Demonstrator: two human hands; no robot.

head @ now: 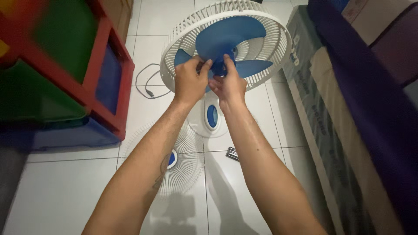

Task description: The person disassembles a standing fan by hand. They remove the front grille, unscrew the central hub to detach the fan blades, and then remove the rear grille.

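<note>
While both your arms reach forward over the floor, your left hand [189, 80] closes its fingers on the blue fan blade [228, 41] near the centre, and your right hand [227, 82] pinches the small blue hub cap [226, 65] at the middle of that blade; whether the cap is tight or loose on its shaft you cannot tell from here. The blade sits inside the white rear guard [278, 41] of a fan whose face is tilted up toward you, standing on the tiled floor [61, 191] with its white base and blue oval panel [212, 116] just below your wrists. The front grille [185, 156] lies flat on the floor under your left forearm, apart from the fan, so the step in hand looks like work on the blade's central fastening with the guard already open. The next move seems to call for a firm hold on the blade with the left hand while the right turns the cap, kept square to the shaft. A small metal tool [233, 153] lies by your right forearm, a black cord [146, 85] loops to the left, a red shelf unit [111, 69] stands beyond it, and a mattress [322, 109] runs along the right.
</note>
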